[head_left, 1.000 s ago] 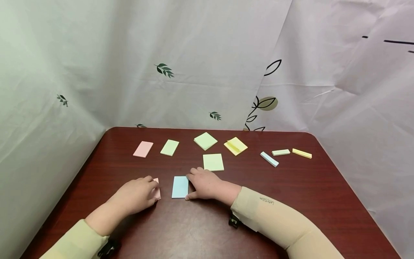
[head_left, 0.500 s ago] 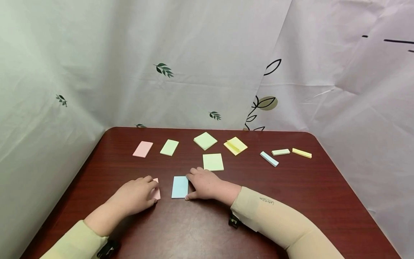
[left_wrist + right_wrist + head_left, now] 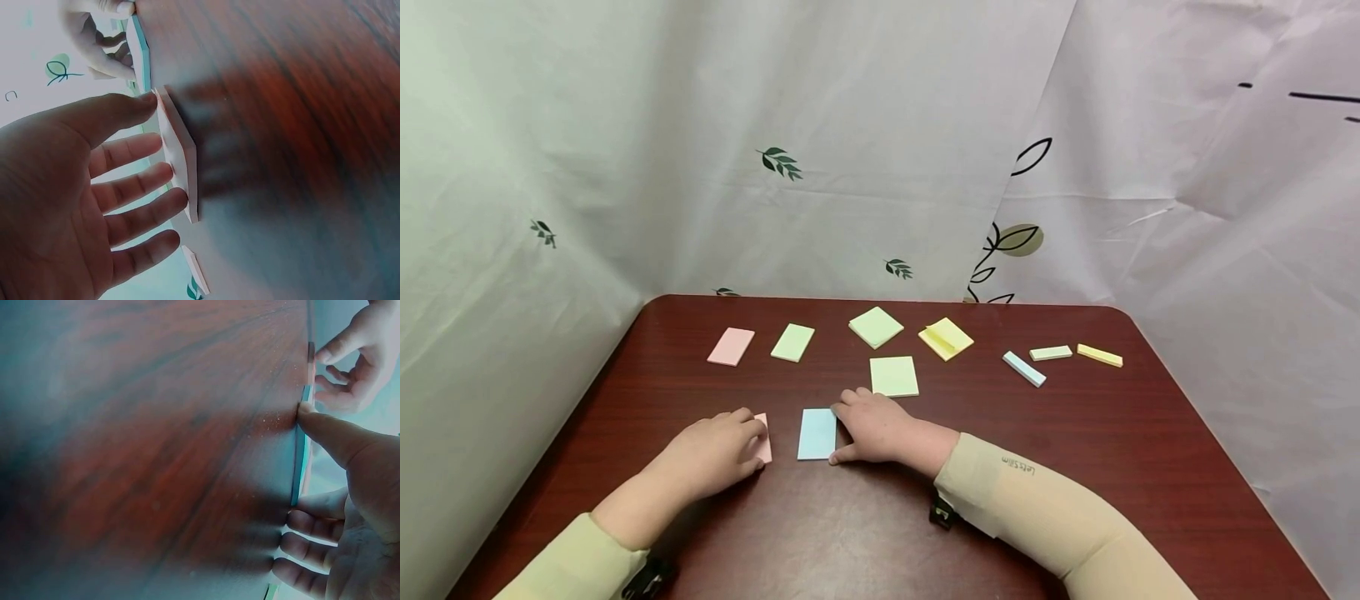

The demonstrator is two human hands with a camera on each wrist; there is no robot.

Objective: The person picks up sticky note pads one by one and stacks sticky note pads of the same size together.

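On the table lie a pink sticky-note pad [image 3: 763, 435] and, to its right, a light blue sticky-note pad [image 3: 817, 433], both flat. My left hand [image 3: 715, 454] holds the pink pad, partly covering it, with the thumb at its near end and bent fingers over its far part. In the left wrist view the little finger reaches past the pad [image 3: 178, 137]. My right hand [image 3: 876, 429] holds the blue pad by its right side, thumb at the near corner and index finger at the far one. Its other fingers spread onto the table beyond the blue pad [image 3: 302, 450].
Behind the hands lie another pink pad [image 3: 731, 346], a small green pad [image 3: 793, 342], two square green pads [image 3: 894, 377] and a yellow pad [image 3: 946, 338] with a lifted sheet. Narrow blue [image 3: 1024, 369], green [image 3: 1051, 353] and yellow [image 3: 1100, 355] strips lie at right. Curtains surround the table.
Nearly nothing differs. Both hands stay on the same two pads, and all the pads keep their places.
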